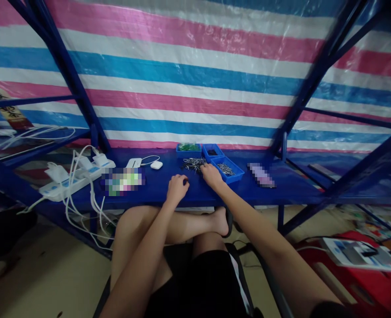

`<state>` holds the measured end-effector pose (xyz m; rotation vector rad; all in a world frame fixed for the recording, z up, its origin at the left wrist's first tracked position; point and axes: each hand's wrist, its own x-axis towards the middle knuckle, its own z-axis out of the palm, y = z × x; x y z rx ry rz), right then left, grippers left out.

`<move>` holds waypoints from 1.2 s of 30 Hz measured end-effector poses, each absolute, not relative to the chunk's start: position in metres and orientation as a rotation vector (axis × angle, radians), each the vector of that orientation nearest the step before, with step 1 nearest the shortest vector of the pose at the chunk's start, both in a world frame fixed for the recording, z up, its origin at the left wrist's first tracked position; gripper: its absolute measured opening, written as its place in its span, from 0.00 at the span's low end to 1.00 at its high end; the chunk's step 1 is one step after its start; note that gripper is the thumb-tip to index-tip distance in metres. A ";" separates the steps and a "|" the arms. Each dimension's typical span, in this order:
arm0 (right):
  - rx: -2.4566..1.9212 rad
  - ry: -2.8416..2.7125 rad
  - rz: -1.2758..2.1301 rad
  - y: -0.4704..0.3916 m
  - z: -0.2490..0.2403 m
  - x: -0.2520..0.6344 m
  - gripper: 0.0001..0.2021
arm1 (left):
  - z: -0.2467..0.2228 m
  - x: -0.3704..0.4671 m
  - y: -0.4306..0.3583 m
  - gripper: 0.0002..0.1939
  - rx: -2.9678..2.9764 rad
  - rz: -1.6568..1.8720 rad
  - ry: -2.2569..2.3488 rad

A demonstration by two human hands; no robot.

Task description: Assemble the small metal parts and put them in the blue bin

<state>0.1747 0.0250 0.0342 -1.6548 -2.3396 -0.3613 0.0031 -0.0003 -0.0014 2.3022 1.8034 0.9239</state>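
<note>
My left hand [177, 190] rests near the front edge of the blue table, its fingers curled together; whatever lies in them, if anything, is too small to make out. My right hand [212, 176] reaches to the near right side of a loose pile of small dark and silvery metal pieces [194, 164], fingertips bent down and touching its edge. What the right fingertips grip is hidden. Close beside that hand stands a blue bin [237, 175] with slim silvery metal pieces [225, 169] in it.
Behind the pile are a blue bin with green pieces [188, 147] and another with dark contents [212, 152]. A white power strip [79, 176] with tangled cables, a white charger [156, 164] and two blurred-out objects lie on the table [155, 194]. Blue frame posts [301, 101] rise beside it.
</note>
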 end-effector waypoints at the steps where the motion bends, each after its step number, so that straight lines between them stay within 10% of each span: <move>1: -1.615 -2.306 -0.342 0.020 0.034 0.174 0.13 | -0.002 0.003 0.000 0.10 2.297 0.940 1.769; 13: -1.129 -1.909 0.424 0.007 -0.002 0.157 0.08 | 0.000 0.002 0.000 0.13 2.272 0.975 1.486; 36: -1.153 -1.947 0.479 -0.009 0.009 0.158 0.12 | 0.008 -0.007 -0.002 0.15 1.866 1.287 1.258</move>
